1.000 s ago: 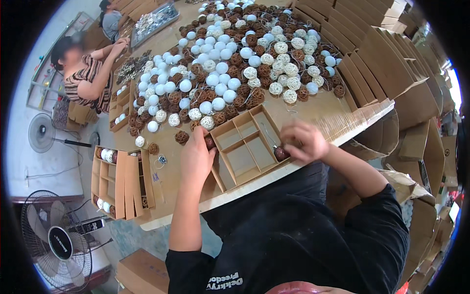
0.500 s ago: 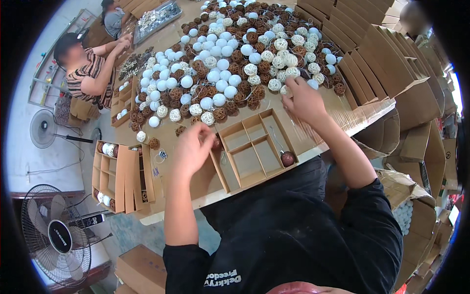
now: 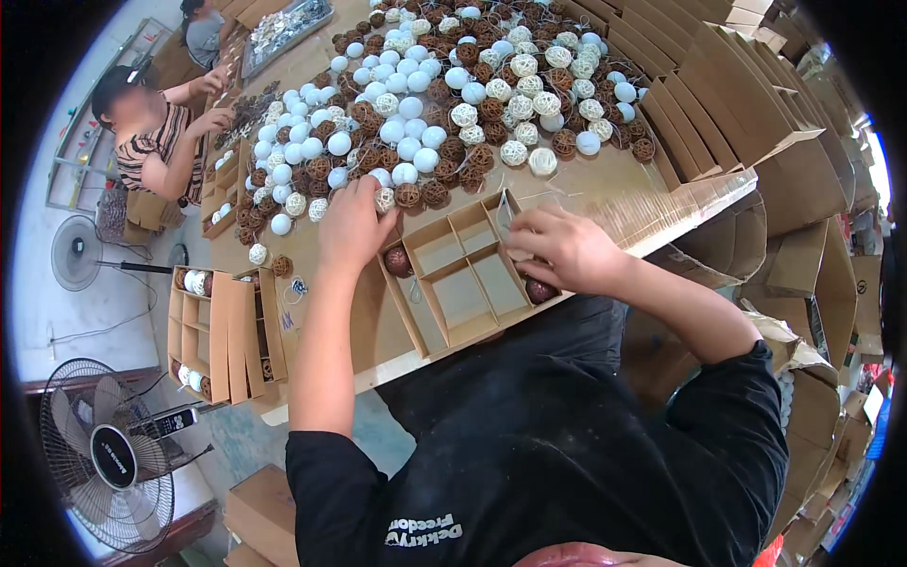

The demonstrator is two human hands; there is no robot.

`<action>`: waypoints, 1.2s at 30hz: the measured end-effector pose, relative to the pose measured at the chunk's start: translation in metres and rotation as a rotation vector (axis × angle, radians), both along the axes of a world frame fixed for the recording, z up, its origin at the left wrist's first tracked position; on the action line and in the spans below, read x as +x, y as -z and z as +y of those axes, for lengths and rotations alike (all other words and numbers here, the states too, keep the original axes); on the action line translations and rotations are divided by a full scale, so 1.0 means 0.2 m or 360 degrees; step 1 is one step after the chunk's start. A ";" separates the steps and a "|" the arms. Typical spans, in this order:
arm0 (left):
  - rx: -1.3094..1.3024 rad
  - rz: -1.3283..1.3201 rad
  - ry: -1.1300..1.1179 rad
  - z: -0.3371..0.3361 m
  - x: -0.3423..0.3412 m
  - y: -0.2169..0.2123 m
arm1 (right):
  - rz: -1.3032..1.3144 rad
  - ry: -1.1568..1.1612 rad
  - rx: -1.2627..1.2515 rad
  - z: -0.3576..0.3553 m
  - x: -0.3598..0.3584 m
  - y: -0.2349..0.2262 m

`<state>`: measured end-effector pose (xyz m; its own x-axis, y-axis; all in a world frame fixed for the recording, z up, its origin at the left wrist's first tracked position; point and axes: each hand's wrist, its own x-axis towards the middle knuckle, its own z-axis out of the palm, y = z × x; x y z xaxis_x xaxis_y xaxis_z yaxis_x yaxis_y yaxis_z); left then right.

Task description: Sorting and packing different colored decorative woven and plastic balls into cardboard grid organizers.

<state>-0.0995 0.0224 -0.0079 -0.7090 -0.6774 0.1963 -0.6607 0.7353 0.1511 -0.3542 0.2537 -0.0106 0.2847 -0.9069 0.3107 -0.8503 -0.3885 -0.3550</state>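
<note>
In front of me a divided cardboard box (image 3: 451,334) lies tilted on the table. A dark red glitter ball (image 3: 399,262) sits in its left compartment, and another dark red ball (image 3: 540,291) is at the near end of the right one. My left hand (image 3: 354,227) is at the near edge of the pile, its fingers and thumb closed about a white woven ball (image 3: 384,199). Over the box's right compartment, my right hand (image 3: 567,250) has its fingers curled on a white ball (image 3: 519,254), mostly hidden beneath them. A thin string loop (image 3: 504,210) rises at that compartment's far end.
A large pile of white and brown balls (image 3: 406,128) covers the far table. Filled divider boxes (image 3: 215,331) stand at left, and stacked cardboard dividers (image 3: 694,123) at right. A co-worker (image 3: 151,132) sits at far left. A fan (image 3: 111,454) stands at lower left.
My right hand has come back from the pile to the box's right compartment with a white ball. My left hand has left the red ball in the left compartment and moved up to the pile.
</note>
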 end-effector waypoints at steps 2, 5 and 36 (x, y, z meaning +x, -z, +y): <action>0.0021 0.0059 -0.0044 -0.01 0.01 0.00 | -0.0085 -0.0041 0.0145 0.00 -0.02 -0.02; 0.0144 0.0225 -0.0110 0.02 0.04 -0.07 | -0.0195 -0.0121 0.0444 0.01 -0.06 -0.06; 0.2367 0.0878 0.0252 0.03 0.41 -0.27 | 0.0069 -0.0143 0.0195 0.03 -0.04 0.12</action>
